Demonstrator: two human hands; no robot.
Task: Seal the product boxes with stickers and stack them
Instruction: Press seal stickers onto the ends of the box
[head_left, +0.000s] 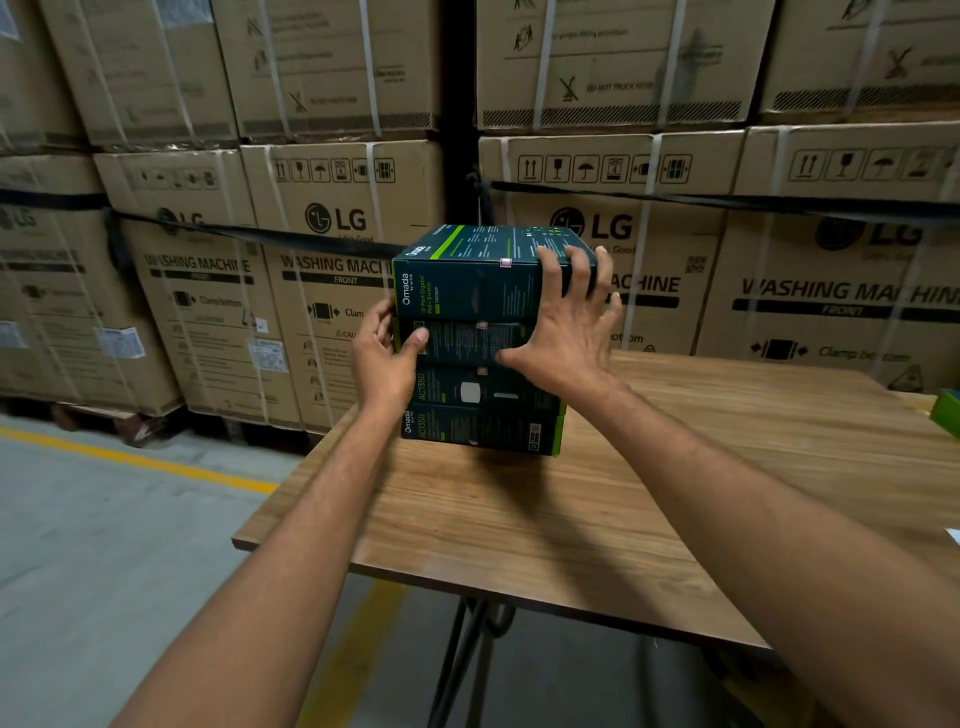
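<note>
Cartons (613, 228) fill the wall beyond both my hands, brown and strapped, each printed "LG" and "WASHING MACHINE FRONT"; lower down I can read "Clamp bottom", and on the upper row "DO NOT TRUCK HERE". A black strap (311, 240) runs across them just above my fingertips.

Under my forearms is a wood-grain table (519, 525), and the stack (478, 415) stands on it near its far left corner, held between my palms. It is four boxes high, all dark teal with bright green bands. The two lowest read "AC1350", the bottom one also "Omada".

The top box (467, 288) is the thickest and says "Omada" on its face and again on its lid, with small green lines beneath (something about a PoE+ switch, too fine to be sure). A small pink sticker (505, 262) wraps its upper front edge, and similar ones sit on the two boxes below.

My left hand (387, 364) grips the stack's left side at the second box (467, 340), thumb on its front, fingers curled round behind. My right hand (566, 327) grasps the top box, fingers spread and hooked over its right upper edge, thumb reaching down to the second box.

Off past my right wrist, a green box corner (946, 410) shows at the table's edge. Left of my left arm, a yellow line (140, 458) crosses the grey floor.
</note>
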